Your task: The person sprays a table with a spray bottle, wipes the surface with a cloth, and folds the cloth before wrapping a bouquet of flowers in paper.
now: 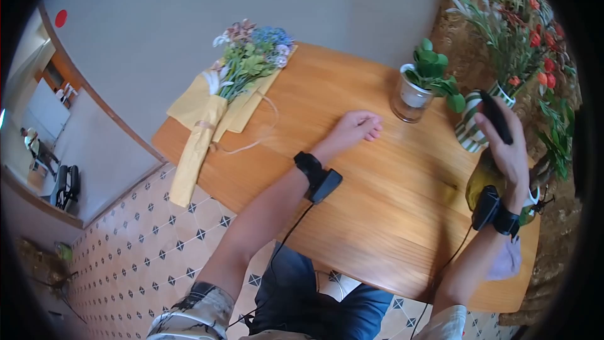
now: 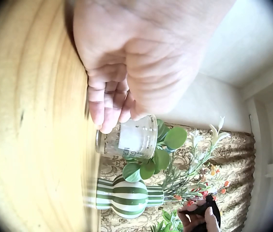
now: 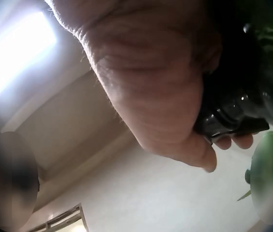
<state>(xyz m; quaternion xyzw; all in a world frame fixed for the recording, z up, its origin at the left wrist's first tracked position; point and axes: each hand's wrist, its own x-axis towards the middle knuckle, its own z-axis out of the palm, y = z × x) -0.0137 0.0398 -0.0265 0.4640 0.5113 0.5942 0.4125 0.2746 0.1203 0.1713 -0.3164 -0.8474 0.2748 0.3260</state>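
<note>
My left hand (image 1: 357, 130) rests on the wooden table (image 1: 352, 214) with loosely curled fingers, holding nothing. Just beyond its fingertips is a clear glass pot (image 1: 412, 97) with a round-leaved green plant (image 1: 430, 66). On the right, my right hand (image 1: 511, 157) grips a glossy black object (image 1: 497, 119), raised beside a green-and-white striped vase (image 1: 469, 127); I cannot tell its kind. In the right wrist view the thumb and fingers wrap this black object (image 3: 228, 116). Tall artificial flowers (image 1: 535, 41) stand in the vase. A yellowish-green see-through vessel (image 1: 481, 179) shows below the right hand, partly hidden.
A bouquet (image 1: 251, 56) wrapped in yellow paper (image 1: 201, 145) lies at the table's left, overhanging the edge, with a loose ribbon (image 1: 251, 146). A lilac cloth (image 1: 505, 260) lies near the right edge. Patterned gold curtain (image 1: 450, 31) hangs behind, and cables trail from both wrist cameras.
</note>
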